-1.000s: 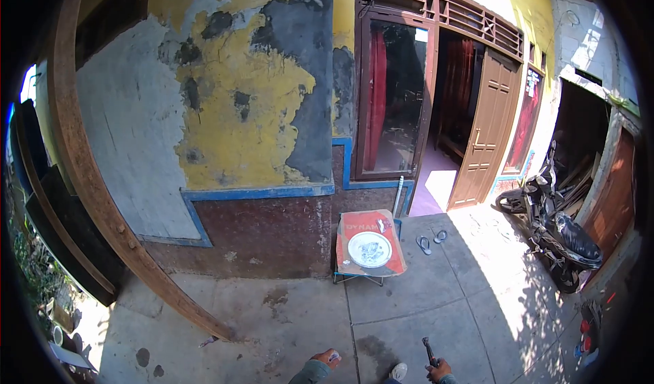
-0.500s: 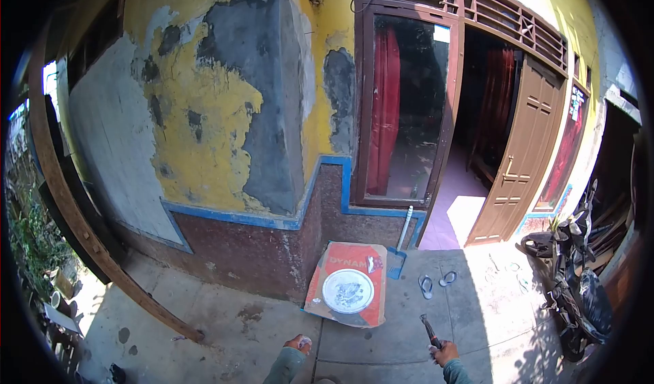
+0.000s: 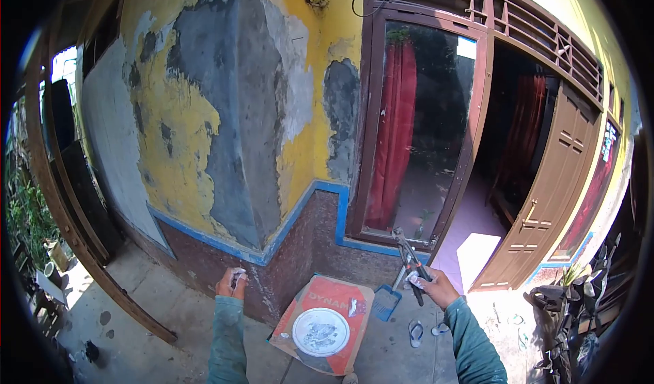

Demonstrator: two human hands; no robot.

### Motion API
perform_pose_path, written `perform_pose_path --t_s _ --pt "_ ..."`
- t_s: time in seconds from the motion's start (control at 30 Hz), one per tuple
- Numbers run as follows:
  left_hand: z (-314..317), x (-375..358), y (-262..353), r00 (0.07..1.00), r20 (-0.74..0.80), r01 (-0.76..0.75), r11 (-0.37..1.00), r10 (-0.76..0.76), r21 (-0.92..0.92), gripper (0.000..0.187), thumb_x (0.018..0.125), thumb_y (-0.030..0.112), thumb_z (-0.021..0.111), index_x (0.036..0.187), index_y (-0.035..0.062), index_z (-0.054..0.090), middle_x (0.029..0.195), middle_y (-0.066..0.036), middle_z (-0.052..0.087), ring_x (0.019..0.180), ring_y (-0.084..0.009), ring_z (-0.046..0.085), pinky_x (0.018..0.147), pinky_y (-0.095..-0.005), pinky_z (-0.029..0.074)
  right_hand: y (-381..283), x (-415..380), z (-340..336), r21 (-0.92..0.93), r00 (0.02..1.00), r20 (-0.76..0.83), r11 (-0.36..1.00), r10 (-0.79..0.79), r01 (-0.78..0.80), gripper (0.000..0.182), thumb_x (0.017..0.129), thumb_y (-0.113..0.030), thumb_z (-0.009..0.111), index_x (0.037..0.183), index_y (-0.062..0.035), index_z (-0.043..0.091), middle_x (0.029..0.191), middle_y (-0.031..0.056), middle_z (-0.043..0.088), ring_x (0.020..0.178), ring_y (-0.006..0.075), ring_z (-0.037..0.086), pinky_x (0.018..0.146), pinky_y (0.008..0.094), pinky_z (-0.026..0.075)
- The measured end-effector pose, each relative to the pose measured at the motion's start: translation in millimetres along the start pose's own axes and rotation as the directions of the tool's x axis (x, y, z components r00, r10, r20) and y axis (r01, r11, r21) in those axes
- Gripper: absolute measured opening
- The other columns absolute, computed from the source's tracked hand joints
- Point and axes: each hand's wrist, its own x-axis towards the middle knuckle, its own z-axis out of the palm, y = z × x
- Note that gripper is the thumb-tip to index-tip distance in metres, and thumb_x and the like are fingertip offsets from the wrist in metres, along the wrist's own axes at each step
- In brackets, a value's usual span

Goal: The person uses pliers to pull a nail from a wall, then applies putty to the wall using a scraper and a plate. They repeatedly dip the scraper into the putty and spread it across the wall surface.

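My right hand (image 3: 439,289) is closed around a pair of pincers (image 3: 407,251), held jaws up in front of the window's lower edge. White marks show on the fingers of that hand. My left hand (image 3: 231,284) is raised at the left, fingers curled, with whitish patches on them; what it holds, if anything, is hidden. It overlaps the brown base of the wall corner (image 3: 257,258) in this view. Between and below my hands, a white round lid (image 3: 321,332), smeared grey, lies on a red and brown flattened cardboard piece (image 3: 344,293) on the ground.
Paint peels from the yellow and grey wall (image 3: 178,139). A blue dustpan (image 3: 386,303) and sandals (image 3: 415,333) are near the open brown door (image 3: 541,193). A curved wooden beam (image 3: 102,282) stands at left; a dark motorcycle-like shape (image 3: 565,316) is at right.
Both hands have risen and come further into view, the right one lifting the pincers. My view has tilted up and shifted, so the cardboard and lid sit lower and further left.
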Motion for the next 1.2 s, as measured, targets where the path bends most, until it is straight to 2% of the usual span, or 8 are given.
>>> perform_pose_path --t_s 0.2,0.3,0.5,0.67,0.87,0.93,1.07,1.2 --pt "53.8 75.9 51.5 0.983 -0.15 -0.102 0.995 0.101 0.005 0.018 0.092 0.014 0.069 0.104 -0.0002 0.068 0.082 -0.009 0.071 0.072 -0.0159 0.067 0.071 -0.032 0.054 -19.4 109.1 -54.3 -0.022 0.953 0.207 0.975 0.222 -0.222 0.036 0.1 -0.023 0.069 0.133 -0.0096 0.068 0.11 0.0017 0.072 0.103 0.0128 0.067 0.092 0.0296 0.051" --pt "82.3 117.5 106.1 0.953 -0.101 -0.254 0.937 0.284 0.239 0.016 0.09 0.01 0.07 0.103 0.0004 0.069 0.093 -0.013 0.072 0.079 -0.0226 0.068 0.074 -0.0347 0.054 -33.6 157.8 -71.8 -0.099 0.951 0.254 0.983 0.177 -0.157 0.039 0.098 -0.029 0.072 0.134 -0.0137 0.068 0.112 0.001 0.073 0.102 0.0109 0.064 0.093 0.0292 0.049" --pt "120.8 235.8 218.5 0.605 0.027 -0.648 0.473 0.795 0.598 0.023 0.085 0.01 0.07 0.107 0.0034 0.068 0.109 -0.016 0.069 0.107 -0.0356 0.065 0.094 -0.0422 0.05 -124.1 305.4 -104.4 -0.208 0.902 0.401 0.944 -0.156 0.256 0.036 0.096 -0.023 0.073 0.131 -0.0114 0.07 0.103 -0.0012 0.071 0.096 0.0112 0.062 0.096 0.0296 0.048" --pt "135.6 332.1 268.2 0.531 0.097 -0.526 0.238 0.842 0.817 0.035 0.085 0.013 0.072 0.119 0.0079 0.064 0.124 -0.014 0.065 0.127 -0.0349 0.057 0.107 -0.0451 0.042 -255.3 421.5 -108.9 -0.255 0.78 0.479 0.787 -0.402 0.562 0.037 0.096 -0.03 0.074 0.126 -0.0076 0.072 0.1 0.0012 0.071 0.095 0.0111 0.061 0.092 0.0311 0.048" --pt "152.7 401.0 287.9 0.645 0.138 -0.108 -0.088 0.752 0.99 0.043 0.091 0.021 0.07 0.131 0.0133 0.058 0.144 -0.008 0.054 0.145 -0.0273 0.04 0.121 -0.0461 0.03 -398.1 532.1 -99.1 -0.456 0.641 0.542 0.45 -0.543 0.768 0.046 0.093 -0.042 0.076 0.129 -0.0142 0.071 0.107 0.008 0.072 0.105 0.0224 0.064 0.094 0.0413 0.052" --pt "153.8 420.6 279.9 0.668 0.124 0.011 -0.176 0.733 0.984 0.047 0.094 0.03 0.067 0.138 0.0176 0.055 0.155 -0.005 0.045 0.151 -0.0233 0.031 0.127 -0.0458 0.019 -428.4 554.7 -92.2 -0.474 0.658 0.501 0.458 -0.563 0.752 0.04 0.094 -0.039 0.076 0.124 -0.0123 0.073 0.095 0.0031 0.07 0.088 0.0165 0.061 0.077 0.0349 0.05" --pt "145.9 442.5 262.7 0.616 0.097 0.094 -0.196 0.781 0.976 0.052 0.096 0.037 0.062 0.145 0.0214 0.052 0.161 -0.002 0.038 0.154 -0.0197 0.026 0.129 -0.0444 0.012 -482.1 569.5 -81.9 -0.597 0.695 0.448 0.391 -0.562 0.701 0.05 0.09 -0.047 0.077 0.121 -0.009 0.071 0.106 0.0109 0.071 0.104 0.0305 0.063 0.094 0.0605 0.043" --pt "149.9 439.8 261.0 0.63 0.1 0.127 -0.23 0.77 0.965 0.055 0.096 0.038 0.06 0.148 0.0226 0.05 0.163 0.0 0.036 0.154 -0.0179 0.026 0.129 -0.0433 0.01 -509.7 574.4 -76.7 -0.582 0.711 0.435 0.431 -0.552 0.69 0.051 0.089 -0.044 0.078 0.124 -0.0083 0.071 0.118 0.0155 0.07 0.112 0.0352 0.065 0.102 0.0647 0.038"
